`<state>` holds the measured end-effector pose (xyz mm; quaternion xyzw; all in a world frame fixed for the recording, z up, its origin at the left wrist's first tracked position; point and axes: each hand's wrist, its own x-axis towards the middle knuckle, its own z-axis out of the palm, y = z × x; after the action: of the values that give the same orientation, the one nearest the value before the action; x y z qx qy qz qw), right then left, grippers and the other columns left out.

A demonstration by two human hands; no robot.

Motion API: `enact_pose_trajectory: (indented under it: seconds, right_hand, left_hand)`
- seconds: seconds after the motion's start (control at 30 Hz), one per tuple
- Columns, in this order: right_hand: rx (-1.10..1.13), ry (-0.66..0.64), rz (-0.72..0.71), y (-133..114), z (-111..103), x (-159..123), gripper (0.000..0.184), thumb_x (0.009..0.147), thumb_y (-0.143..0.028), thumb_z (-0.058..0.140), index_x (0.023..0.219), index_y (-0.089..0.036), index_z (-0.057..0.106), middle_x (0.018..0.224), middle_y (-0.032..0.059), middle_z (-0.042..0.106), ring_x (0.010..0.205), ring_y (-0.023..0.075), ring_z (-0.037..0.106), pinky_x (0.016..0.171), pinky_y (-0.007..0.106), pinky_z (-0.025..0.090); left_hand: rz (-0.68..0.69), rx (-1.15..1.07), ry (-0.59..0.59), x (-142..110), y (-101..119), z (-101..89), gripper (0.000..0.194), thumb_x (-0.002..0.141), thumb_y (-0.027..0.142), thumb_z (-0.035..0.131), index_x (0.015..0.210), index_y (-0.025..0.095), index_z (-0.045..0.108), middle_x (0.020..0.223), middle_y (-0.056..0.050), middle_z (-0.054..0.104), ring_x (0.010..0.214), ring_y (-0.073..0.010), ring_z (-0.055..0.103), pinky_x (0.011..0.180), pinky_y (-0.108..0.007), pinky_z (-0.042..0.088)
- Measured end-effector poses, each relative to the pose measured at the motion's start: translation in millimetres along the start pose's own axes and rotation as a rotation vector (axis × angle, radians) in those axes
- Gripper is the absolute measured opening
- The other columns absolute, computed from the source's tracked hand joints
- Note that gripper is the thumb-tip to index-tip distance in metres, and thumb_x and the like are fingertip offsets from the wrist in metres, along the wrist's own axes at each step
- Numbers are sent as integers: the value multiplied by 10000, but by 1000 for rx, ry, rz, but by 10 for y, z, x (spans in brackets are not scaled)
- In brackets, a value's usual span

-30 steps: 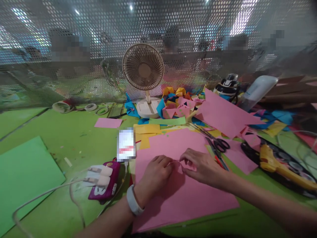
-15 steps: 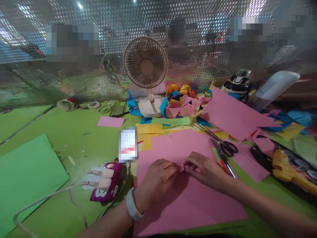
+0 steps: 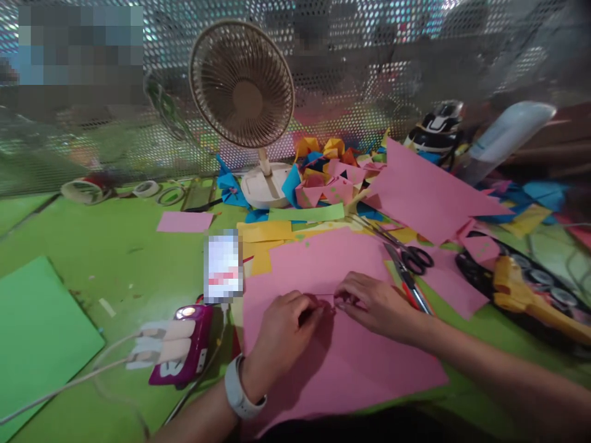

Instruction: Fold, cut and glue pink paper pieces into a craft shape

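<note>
Sheet of bright green paper [image 3: 41,332] covers the far left of the green desk [image 3: 138,255], viewed from my distant post. Next to the right sits a purple box-shaped power socket [image 3: 203,326] with pale plugs on top, and just beyond it a lit, blurred-out phone [image 3: 223,264]. My left hand [image 3: 286,335], a pale band [image 3: 237,391] on its wrist, rests over a large flat sheet of pink paper [image 3: 369,369], its fingers curled and apparently pinching the left end of a small, thin piece of pink paper [image 3: 325,299]. That piece lies directly between the two sets of fingertips, above the middle of the large sheet, its visible edge running left to right from hand to hand. Neither hand is clearly nearer; both appear to touch it, though its full outline I cannot tell, pink against pink. At its right end, the fingers of my right hand [image 3: 376,304] look closed in a pinch. Beyond that hand lie a red-and-silver cutter [image 3: 413,295], black-handled scissors [image 3: 418,259] and, at far right, a yellow plastic tool [image 3: 521,292] on a black tray [image 3: 466,264].
</note>
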<state>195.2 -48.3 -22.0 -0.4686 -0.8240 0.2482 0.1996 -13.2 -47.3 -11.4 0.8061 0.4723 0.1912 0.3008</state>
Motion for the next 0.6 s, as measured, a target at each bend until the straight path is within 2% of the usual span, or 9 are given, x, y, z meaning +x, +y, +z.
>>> enact_pose_trajectory:
  seconds: [0.27,0.4,0.5,0.6]
  right_hand:
    - [-29,19,9,5,20,-14,81,826,-164,513,886,-185,563,841,33,567,777,150,543,678,256,416]
    - [-36,-1,-26,19,14,-16,117,843,-155,479,899,-191,576,845,34,567,780,147,545,703,262,423]
    - [-34,-3,-36,31,5,-16,132,856,-158,463,905,-193,581,857,37,577,802,149,554,730,267,429]
    - [-28,10,-35,39,0,-19,120,842,-146,478,897,-186,578,859,39,584,811,149,559,723,261,430]
  left_hand:
    - [-21,79,5,34,-13,31,77,873,251,518,899,193,562,823,-12,650,742,-172,596,645,-298,460]
    - [172,223,-53,9,-34,56,174,901,172,438,1022,209,558,926,-32,625,814,-185,567,723,-349,456]
    - [293,287,-57,-28,-25,41,206,905,192,414,1050,190,561,933,-56,611,826,-197,552,742,-375,453]
    - [350,301,-77,-58,2,-11,241,881,263,451,1083,182,556,982,-73,600,868,-214,547,768,-399,448]
